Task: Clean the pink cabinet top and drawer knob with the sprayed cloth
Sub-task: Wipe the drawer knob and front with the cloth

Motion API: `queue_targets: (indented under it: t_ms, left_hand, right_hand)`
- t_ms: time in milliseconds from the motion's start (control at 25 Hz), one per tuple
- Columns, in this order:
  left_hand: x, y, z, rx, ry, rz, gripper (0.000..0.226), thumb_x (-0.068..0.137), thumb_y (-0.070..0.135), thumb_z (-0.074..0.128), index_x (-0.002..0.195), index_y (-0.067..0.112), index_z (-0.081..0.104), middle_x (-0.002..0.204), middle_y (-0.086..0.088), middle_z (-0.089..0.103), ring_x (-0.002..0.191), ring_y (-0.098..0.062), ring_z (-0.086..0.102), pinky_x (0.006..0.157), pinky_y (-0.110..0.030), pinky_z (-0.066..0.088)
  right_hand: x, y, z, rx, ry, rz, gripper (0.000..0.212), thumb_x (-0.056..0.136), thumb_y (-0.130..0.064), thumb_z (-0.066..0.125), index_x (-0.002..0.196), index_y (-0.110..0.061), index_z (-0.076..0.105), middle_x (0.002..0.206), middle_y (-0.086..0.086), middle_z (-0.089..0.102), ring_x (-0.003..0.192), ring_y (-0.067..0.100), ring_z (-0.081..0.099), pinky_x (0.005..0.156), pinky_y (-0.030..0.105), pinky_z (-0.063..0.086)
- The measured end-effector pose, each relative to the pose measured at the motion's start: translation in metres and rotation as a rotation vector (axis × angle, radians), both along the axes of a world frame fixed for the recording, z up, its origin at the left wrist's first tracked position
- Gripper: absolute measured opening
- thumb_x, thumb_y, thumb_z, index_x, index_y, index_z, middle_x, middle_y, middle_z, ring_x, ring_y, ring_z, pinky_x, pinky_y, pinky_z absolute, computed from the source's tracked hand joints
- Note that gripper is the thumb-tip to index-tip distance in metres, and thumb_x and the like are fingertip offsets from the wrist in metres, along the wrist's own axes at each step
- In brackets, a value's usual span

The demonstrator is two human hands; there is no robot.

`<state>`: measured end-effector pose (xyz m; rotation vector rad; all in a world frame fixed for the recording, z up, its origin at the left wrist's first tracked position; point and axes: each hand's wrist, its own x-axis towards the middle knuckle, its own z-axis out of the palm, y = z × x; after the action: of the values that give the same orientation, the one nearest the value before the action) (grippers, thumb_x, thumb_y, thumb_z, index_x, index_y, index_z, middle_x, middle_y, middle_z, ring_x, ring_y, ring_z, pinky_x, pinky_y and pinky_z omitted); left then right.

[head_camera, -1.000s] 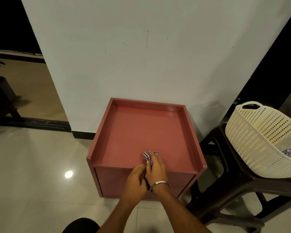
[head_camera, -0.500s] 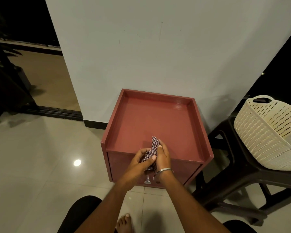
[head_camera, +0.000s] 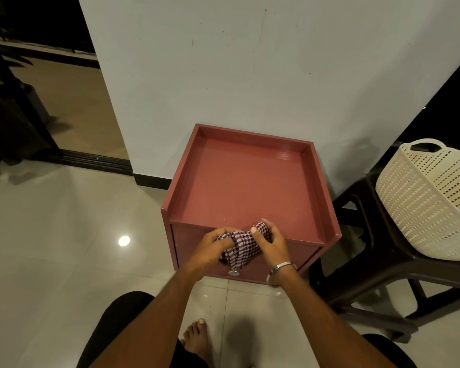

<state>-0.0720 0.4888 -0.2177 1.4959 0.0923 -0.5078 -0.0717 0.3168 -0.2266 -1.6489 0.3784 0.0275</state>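
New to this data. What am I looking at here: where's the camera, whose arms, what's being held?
There is no robot. One wide-angle camera sits on a person's head and looks forward and down, so the two arms that come in from the bottom are that person's own.

The left hand and the right hand both grip a checked cloth, bunched between them in front of the pink cabinet, at the front edge of its top. The fingers of the left hand are curled round the cloth. A metal bangle is on the right wrist.

Just under the cloth the round metal drawer knob shows. The cabinet's top is a shallow tray with a raised rim; nothing else lies on it.

To the right a cream basket stands on a dark stool. The floor is pale tile.
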Motion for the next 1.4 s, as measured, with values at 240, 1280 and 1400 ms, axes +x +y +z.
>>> queue_targets:
  t_ms: [240,1280,1400]
  left_hand:
    - [0.001,-0.004,-0.02,0.22,0.114,0.041,0.019,0.089,0.01,0.054,0.101,0.021,0.065,0.104,-0.007,0.067,0.09,-0.021,0.065,0.067,-0.029,0.056]
    - [0.02,-0.033,-0.099,0.199,0.189,0.302,0.02,0.077,0.018,0.079,0.086,0.023,0.061,0.085,0.004,0.07,0.074,-0.009,0.067,0.058,-0.021,0.051]
    - [0.02,-0.033,-0.098,0.143,0.234,0.322,0.022,0.075,0.02,0.081,0.083,0.027,0.062,0.082,0.005,0.071,0.073,-0.009,0.069,0.055,-0.02,0.052]
  right_hand:
    - [-0.035,-0.001,-0.042,-0.038,0.023,0.036,0.036,0.083,-0.017,0.071,0.115,-0.015,0.053,0.113,0.007,0.06,0.103,0.022,0.059,0.07,0.018,0.053]
    - [-0.006,0.01,-0.109,-0.128,0.121,-0.189,0.033,0.084,-0.018,0.07,0.113,-0.01,0.056,0.099,0.003,0.061,0.085,0.013,0.059,0.059,0.009,0.045]
    - [-0.003,0.01,-0.104,-0.14,0.13,-0.21,0.031,0.083,-0.02,0.07,0.109,-0.01,0.059,0.094,0.002,0.063,0.082,0.015,0.061,0.057,0.011,0.044]
